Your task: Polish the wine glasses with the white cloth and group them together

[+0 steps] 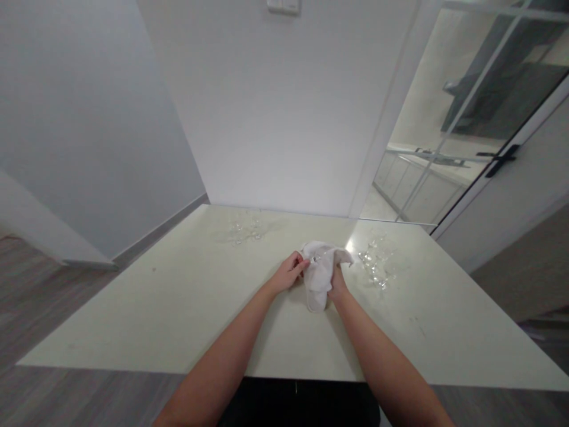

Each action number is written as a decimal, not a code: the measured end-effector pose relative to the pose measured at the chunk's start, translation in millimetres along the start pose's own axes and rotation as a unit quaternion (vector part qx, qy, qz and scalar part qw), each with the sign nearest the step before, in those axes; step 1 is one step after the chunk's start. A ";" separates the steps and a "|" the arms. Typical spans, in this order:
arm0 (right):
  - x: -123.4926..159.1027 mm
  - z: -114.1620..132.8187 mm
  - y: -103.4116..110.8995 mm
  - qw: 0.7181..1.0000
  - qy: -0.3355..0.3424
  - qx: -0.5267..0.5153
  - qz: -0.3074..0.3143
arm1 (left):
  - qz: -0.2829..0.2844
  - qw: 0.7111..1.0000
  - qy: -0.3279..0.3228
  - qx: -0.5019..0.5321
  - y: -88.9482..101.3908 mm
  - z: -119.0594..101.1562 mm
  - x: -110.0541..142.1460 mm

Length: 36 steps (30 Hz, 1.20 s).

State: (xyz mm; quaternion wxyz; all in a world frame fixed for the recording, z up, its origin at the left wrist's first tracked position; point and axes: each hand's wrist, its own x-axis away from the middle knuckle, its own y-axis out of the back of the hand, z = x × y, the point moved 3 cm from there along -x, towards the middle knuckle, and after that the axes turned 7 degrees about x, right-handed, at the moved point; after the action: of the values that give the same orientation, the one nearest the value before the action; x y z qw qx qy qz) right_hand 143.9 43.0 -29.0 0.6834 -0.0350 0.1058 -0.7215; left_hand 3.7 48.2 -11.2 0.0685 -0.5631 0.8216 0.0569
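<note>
Both my hands meet over the middle of a pale table [155, 308]. My right hand [338, 286] is wrapped in a white cloth [320, 274] that covers a clear glass; the glass base shows below the cloth. My left hand [290, 271] is closed, its fingertips pinching the glass rim or stem at the cloth's left side. The right fingers are mostly hidden by the cloth.
Clear glasses stand in a group at the table's back left [245, 228] and another group at the right [377, 264]. A white wall rises behind the table. A glass door with a black handle [500, 161] is at the right.
</note>
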 end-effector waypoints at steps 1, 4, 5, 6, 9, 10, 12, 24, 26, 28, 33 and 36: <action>1.1 -2.6 -0.9 1.000 -0.002 -0.014 -0.018 | 0.001 1.000 -0.016 -0.001 1.0 -0.2 -0.8; 2.7 -8.1 -3.4 0.997 -0.010 -0.037 -0.066 | 0.025 0.998 -0.061 -0.002 4.7 -1.0 -2.3; 2.8 -8.5 -3.7 0.996 -0.011 -0.035 -0.079 | 0.036 0.997 -0.070 -0.005 6.1 -1.3 -2.3; 2.7 -8.0 -3.6 0.995 -0.010 -0.030 -0.091 | 0.039 0.996 -0.076 -0.009 7.9 -2.0 -2.0; 3.5 -3.4 -5.3 0.997 0.009 0.009 -0.081 | -0.008 0.995 -0.098 -0.006 15.4 -7.4 -1.2; 4.2 -1.7 -7.3 0.998 0.018 0.026 -0.057 | -0.038 0.994 -0.104 0.001 18.3 -9.7 -1.2; 6.5 0.6 -13.1 0.997 0.041 0.064 0.008 | -0.089 0.989 -0.114 0.023 22.6 -12.9 -2.1; 22.1 -3.1 -23.2 0.972 -0.095 0.040 0.210 | -0.022 0.969 0.000 0.245 17.5 -11.6 -4.2; 23.6 -6.2 -23.0 0.968 -0.139 0.017 0.210 | -0.001 0.961 0.009 0.275 16.1 -12.7 -3.5; 21.4 -9.5 -22.6 0.974 -0.123 0.024 0.189 | -0.026 0.969 -0.005 0.245 16.8 -12.8 -4.3; 17.7 -11.3 -22.5 0.980 -0.089 0.042 0.172 | -0.063 0.973 -0.017 0.223 15.5 -14.3 -2.7; 21.2 -8.5 -23.0 0.973 -0.123 0.018 0.196 | -0.006 0.960 -0.018 0.280 11.9 -17.6 -0.6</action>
State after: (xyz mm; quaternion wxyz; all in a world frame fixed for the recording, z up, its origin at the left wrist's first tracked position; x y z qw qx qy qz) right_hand 118.3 23.9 -34.7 0.8201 -0.0900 0.0125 -0.5650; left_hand -8.1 50.0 6.4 0.2386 -0.5254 0.7997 -0.1656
